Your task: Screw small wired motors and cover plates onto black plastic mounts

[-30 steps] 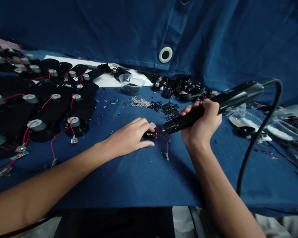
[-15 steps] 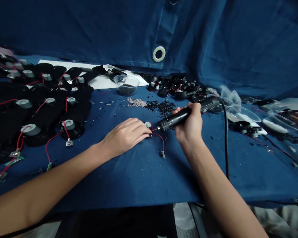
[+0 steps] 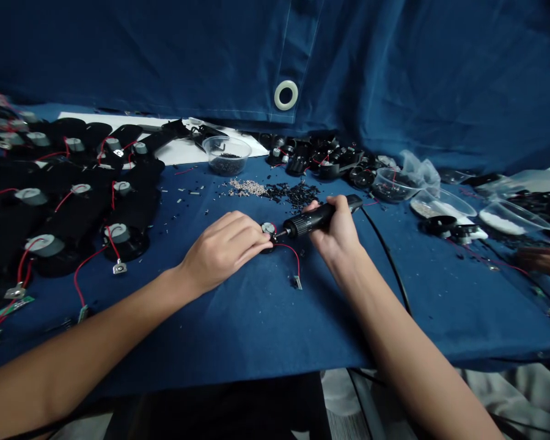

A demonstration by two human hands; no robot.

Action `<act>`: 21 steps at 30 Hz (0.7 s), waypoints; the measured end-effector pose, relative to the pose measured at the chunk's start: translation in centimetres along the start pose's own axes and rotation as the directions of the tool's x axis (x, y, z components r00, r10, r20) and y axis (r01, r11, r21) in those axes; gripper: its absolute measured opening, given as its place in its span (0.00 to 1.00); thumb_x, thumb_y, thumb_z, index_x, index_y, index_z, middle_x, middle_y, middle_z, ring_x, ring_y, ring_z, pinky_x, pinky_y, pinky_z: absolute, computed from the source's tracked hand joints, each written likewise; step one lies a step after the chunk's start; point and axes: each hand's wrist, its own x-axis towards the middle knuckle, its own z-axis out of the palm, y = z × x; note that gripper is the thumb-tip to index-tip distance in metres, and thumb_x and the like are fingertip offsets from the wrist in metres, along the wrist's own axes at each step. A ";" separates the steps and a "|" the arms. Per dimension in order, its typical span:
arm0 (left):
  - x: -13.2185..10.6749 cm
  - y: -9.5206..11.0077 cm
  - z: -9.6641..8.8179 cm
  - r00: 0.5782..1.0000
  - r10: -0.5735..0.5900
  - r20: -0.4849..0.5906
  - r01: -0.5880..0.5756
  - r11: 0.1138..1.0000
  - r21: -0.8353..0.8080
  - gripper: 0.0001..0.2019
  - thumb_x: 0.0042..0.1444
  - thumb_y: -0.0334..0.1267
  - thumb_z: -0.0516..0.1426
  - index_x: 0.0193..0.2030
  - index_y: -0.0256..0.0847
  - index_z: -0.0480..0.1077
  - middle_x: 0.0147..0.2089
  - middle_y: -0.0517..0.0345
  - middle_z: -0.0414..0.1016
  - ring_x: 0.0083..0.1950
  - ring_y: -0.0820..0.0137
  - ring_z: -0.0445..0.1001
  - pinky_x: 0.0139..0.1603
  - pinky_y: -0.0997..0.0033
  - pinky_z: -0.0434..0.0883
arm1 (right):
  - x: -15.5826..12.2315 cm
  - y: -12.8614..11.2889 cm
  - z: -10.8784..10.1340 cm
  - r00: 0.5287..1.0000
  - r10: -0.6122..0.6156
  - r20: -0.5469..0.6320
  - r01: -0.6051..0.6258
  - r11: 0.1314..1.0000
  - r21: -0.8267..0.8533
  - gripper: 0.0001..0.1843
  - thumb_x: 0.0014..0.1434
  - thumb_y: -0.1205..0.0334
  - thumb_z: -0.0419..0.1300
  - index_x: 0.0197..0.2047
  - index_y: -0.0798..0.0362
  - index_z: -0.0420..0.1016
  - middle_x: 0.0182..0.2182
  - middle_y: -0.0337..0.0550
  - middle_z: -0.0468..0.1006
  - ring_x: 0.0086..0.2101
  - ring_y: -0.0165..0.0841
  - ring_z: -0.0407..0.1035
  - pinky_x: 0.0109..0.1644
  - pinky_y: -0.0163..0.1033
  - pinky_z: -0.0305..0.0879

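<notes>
My right hand is wrapped round a black electric screwdriver with a cord at its rear. The tool lies tilted low, its bit pointing left at a small black part with a grey round motor. My left hand is closed on that part from the left, its fingertips beside the bit and covering much of the part. A red wire from the part curves right to a small metal tab on the blue cloth. Whether the bit touches a screw is too small to tell.
At left stand rows of black housings with grey motors and red wires. Behind my hands are a clear tub, a pile of screws and small black pieces. Another person's hand is at the far right.
The screwdriver has swung lower, its rear end dropping and coming nearer to my hand. The whole view has shifted slightly. My left hand keeps its hold on the part.
</notes>
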 end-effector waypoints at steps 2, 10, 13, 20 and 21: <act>0.0 0.1 0.0 1.000 -0.020 0.005 0.019 1.000 0.012 0.02 0.58 0.31 0.58 0.37 0.38 0.68 0.34 0.57 0.73 0.38 0.70 0.70 0.41 0.67 0.70 | 0.0 0.0 0.0 1.000 0.006 -0.009 -0.006 1.000 0.000 0.08 0.55 0.67 0.53 0.36 0.53 0.54 0.29 0.37 0.62 0.23 0.19 0.62 0.26 0.24 0.69; -0.1 0.3 0.2 0.998 -0.059 -0.018 0.061 0.995 0.077 0.02 0.58 0.31 0.58 0.36 0.38 0.67 0.33 0.56 0.73 0.38 0.70 0.71 0.39 0.67 0.70 | 0.6 0.2 -0.2 0.996 0.088 -0.007 -0.088 0.996 0.019 0.08 0.56 0.64 0.52 0.36 0.53 0.53 0.29 0.37 0.62 0.23 0.19 0.62 0.25 0.24 0.70; -0.1 0.4 0.4 0.998 -0.051 -0.030 0.054 0.994 0.092 0.03 0.58 0.30 0.58 0.36 0.38 0.67 0.33 0.56 0.73 0.37 0.70 0.71 0.39 0.67 0.69 | 0.7 0.3 -0.3 0.994 0.110 -0.017 -0.110 0.993 0.031 0.08 0.56 0.64 0.52 0.36 0.53 0.53 0.29 0.37 0.62 0.22 0.19 0.62 0.24 0.23 0.69; -0.1 0.8 0.9 0.994 -0.086 -0.073 0.095 0.986 0.135 0.05 0.59 0.33 0.58 0.34 0.38 0.66 0.32 0.57 0.74 0.35 0.70 0.72 0.38 0.67 0.68 | 0.5 0.4 -0.2 0.990 0.137 -0.045 -0.134 0.989 0.054 0.08 0.56 0.65 0.52 0.35 0.52 0.52 0.29 0.37 0.62 0.23 0.20 0.62 0.22 0.24 0.68; -0.1 0.8 0.9 0.993 -0.095 -0.074 0.104 0.984 0.141 0.05 0.59 0.33 0.58 0.33 0.38 0.65 0.32 0.57 0.74 0.35 0.70 0.72 0.38 0.67 0.68 | 0.5 0.4 -0.1 0.989 0.144 -0.047 -0.141 0.988 0.057 0.07 0.56 0.65 0.52 0.35 0.52 0.53 0.29 0.37 0.62 0.23 0.20 0.62 0.22 0.24 0.68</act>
